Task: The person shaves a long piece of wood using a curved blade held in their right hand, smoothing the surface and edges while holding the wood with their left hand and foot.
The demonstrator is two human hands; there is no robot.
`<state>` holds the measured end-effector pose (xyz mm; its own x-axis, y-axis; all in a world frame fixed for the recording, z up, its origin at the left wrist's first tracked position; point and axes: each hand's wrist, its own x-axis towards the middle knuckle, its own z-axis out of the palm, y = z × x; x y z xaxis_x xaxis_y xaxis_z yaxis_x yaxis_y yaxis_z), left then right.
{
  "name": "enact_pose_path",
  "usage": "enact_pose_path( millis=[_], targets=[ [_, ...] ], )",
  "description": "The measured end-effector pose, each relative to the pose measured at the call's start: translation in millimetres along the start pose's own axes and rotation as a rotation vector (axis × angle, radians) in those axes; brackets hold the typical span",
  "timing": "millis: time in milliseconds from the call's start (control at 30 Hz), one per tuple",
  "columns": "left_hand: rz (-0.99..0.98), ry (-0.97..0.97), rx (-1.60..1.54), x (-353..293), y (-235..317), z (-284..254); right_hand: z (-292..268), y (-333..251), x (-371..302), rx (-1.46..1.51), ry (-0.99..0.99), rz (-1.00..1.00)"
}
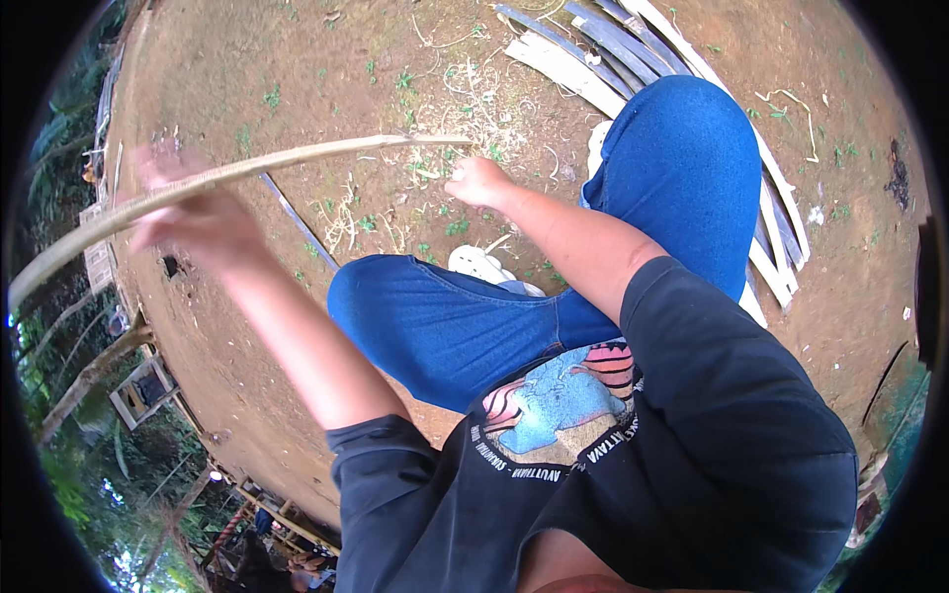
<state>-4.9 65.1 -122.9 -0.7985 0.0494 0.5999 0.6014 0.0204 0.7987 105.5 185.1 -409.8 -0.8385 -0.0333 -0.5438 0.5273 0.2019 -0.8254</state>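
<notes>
A long, pale, slightly curved strip of wood or bamboo [297, 155] runs across the left half of the head view, from the far left rim to a thin end near the middle. My left hand [203, 217] is at this strip, which passes in front of its palm. Motion smears its fingers, so their grip cannot be made out. Just below the strip's thin right end is my right hand [479, 184], its fingers curled closed. What those fingers hold, if anything, is hidden.
Long dark and pale strips [623, 49] lie in a pile beyond and beside my right knee. Curled shavings [474, 99] litter the brown dirt ground. One narrow dark strip [299, 222] lies left of my bent left leg [435, 316]. Plants and a wooden frame [144, 391] stand at the left rim.
</notes>
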Motion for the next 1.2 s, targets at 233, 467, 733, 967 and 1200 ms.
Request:
enact_pose_path(
  millis=[233,467,733,967,1200],
  targets=[
    [-0.234,0.076,-0.042,-69.8,-91.0,-7.0,10.7,-19.8,-15.1,-0.055,-0.020,-0.056],
    [-0.034,0.349,-0.097,-8.7,2.4,-5.6,20.0,-108.9,-66.3,0.070,0.010,-0.391],
    [0.065,0.439,-0.120,30.4,64.6,-20.9,18.1,-103.7,-65.5,0.015,-0.008,-0.507],
    [0.089,0.486,0.024,28.2,98.9,-38.9,28.0,-136.7,-108.4,0.156,-0.002,-0.641],
    [0.059,0.429,-0.059,58.1,128.5,-85.1,24.2,-75.1,-67.5,-0.091,-0.016,-0.524]
  ],
)
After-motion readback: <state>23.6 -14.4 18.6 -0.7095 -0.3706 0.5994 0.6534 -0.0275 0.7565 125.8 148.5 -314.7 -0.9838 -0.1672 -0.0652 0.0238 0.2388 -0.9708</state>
